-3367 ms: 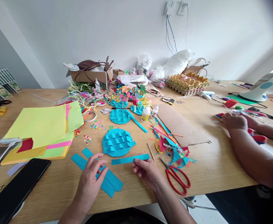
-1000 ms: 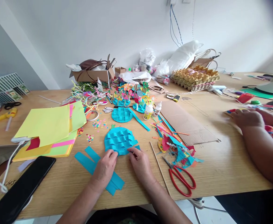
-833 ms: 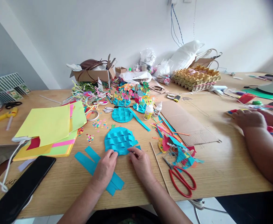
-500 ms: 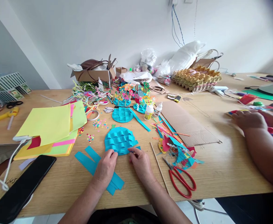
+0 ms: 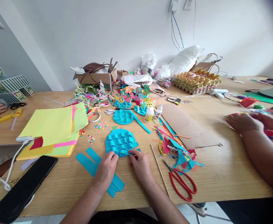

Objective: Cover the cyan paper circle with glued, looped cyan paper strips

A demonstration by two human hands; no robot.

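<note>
- Head view: a blue disc (image 5: 119, 140) lies near the middle of the table's (image 5: 133, 194) near edge, a raised weave covering most of its face — that much looks done.
- The left hand (image 5: 105, 168) has thumb and fingers drawn together on the disc's near left rim; whether a strip is caught there too cannot be told.
- The right hand (image 5: 141, 165) is nearly closed, pinching a blue strip (image 5: 138, 150) at the disc's near right rim; this nearest row seems unfinished.
- Loose blue strips (image 5: 86, 161) lie closer to the near edge, partly beneath the left hand, apparently unused.
- Towards the far edge, a second woven disc (image 5: 122, 116) has a long strip (image 5: 143, 125) trailing rightwards — seemingly untrimmed.
- Red-handled scissors (image 5: 184, 185) rest by the near edge, right of the right hand, untouched.
</note>
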